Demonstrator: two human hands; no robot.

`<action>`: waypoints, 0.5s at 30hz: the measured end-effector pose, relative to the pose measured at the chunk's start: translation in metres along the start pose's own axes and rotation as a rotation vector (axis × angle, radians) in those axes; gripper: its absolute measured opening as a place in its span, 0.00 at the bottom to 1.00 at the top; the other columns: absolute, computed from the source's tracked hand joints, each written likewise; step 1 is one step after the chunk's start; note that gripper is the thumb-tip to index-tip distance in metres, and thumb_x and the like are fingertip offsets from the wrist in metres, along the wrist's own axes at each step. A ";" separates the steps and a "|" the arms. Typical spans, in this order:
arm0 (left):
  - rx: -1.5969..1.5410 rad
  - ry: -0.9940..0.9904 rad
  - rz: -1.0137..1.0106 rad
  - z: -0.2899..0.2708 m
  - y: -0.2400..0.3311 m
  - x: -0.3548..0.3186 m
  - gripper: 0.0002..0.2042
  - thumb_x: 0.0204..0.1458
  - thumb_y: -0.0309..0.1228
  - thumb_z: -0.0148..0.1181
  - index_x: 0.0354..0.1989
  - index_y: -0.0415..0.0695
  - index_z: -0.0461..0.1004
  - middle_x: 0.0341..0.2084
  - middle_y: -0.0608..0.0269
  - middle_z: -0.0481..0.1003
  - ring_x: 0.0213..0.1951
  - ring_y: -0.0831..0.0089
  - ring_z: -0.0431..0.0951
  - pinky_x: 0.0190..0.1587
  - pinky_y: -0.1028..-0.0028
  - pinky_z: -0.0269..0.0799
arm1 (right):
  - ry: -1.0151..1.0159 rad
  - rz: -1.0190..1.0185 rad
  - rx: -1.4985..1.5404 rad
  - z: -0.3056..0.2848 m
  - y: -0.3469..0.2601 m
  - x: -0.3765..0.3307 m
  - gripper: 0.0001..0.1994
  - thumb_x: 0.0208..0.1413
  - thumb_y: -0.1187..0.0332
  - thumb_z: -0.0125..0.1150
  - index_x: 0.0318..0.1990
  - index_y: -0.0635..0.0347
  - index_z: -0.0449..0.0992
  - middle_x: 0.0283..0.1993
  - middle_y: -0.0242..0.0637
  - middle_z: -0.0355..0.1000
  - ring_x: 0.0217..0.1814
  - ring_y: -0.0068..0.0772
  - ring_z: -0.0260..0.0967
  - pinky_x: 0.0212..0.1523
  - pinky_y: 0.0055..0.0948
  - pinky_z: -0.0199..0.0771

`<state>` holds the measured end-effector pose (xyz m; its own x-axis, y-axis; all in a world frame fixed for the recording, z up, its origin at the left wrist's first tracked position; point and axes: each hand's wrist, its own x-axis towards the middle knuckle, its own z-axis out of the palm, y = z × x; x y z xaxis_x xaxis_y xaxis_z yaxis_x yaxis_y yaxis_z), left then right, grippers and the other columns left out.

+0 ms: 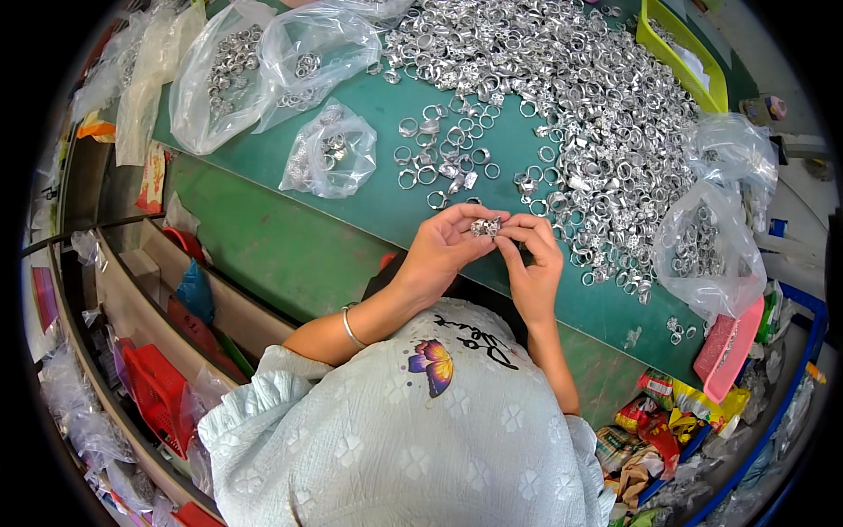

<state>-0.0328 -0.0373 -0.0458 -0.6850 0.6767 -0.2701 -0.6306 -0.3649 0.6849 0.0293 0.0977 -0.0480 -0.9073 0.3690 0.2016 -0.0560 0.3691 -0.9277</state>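
Between the fingertips of both hands, over the near edge of the green table [399, 206], is a silver ring [486, 227] with a patterned face. My left hand [443, 250], with a bangle on its wrist, pinches it from the left. From the right, my right hand [532, 256] grips it with thumb and forefinger. Just beyond my hands lies a loose group of silver rings [452, 149]. A large heap of similar rings [606, 132] spreads over the far and right side of the table.
Clear plastic bags with rings [329, 154] stand at the left of the table; another bag [711, 255] lies at the right. A yellow-green basket [680, 57] is at the far right, a pink tray [731, 351] at the right corner. Drawers with red baskets [158, 395] stand left.
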 end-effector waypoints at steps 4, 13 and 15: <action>0.085 0.006 0.045 -0.003 -0.005 0.001 0.14 0.52 0.18 0.51 0.47 0.35 0.66 0.50 0.51 0.67 0.50 0.72 0.70 0.52 0.74 0.68 | -0.030 -0.132 -0.124 -0.003 -0.002 0.000 0.07 0.41 0.81 0.60 0.31 0.66 0.74 0.35 0.38 0.69 0.39 0.34 0.64 0.40 0.27 0.64; 0.184 0.101 0.045 0.000 0.002 -0.002 0.11 0.52 0.20 0.51 0.45 0.36 0.67 0.39 0.58 0.71 0.42 0.72 0.73 0.45 0.74 0.72 | 0.087 0.458 0.969 -0.026 0.002 -0.006 0.07 0.56 0.74 0.52 0.39 0.69 0.72 0.38 0.36 0.71 0.39 0.26 0.66 0.43 0.25 0.65; 0.211 0.079 0.041 0.001 0.000 -0.002 0.12 0.51 0.20 0.52 0.46 0.36 0.67 0.38 0.60 0.71 0.39 0.75 0.73 0.42 0.76 0.73 | 0.029 0.461 1.084 -0.029 0.005 -0.009 0.09 0.57 0.72 0.50 0.42 0.68 0.72 0.40 0.37 0.71 0.41 0.27 0.66 0.43 0.26 0.65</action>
<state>-0.0312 -0.0382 -0.0448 -0.7403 0.6085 -0.2859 -0.5171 -0.2436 0.8205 0.0492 0.1213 -0.0448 -0.9253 0.3022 -0.2290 -0.0626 -0.7174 -0.6938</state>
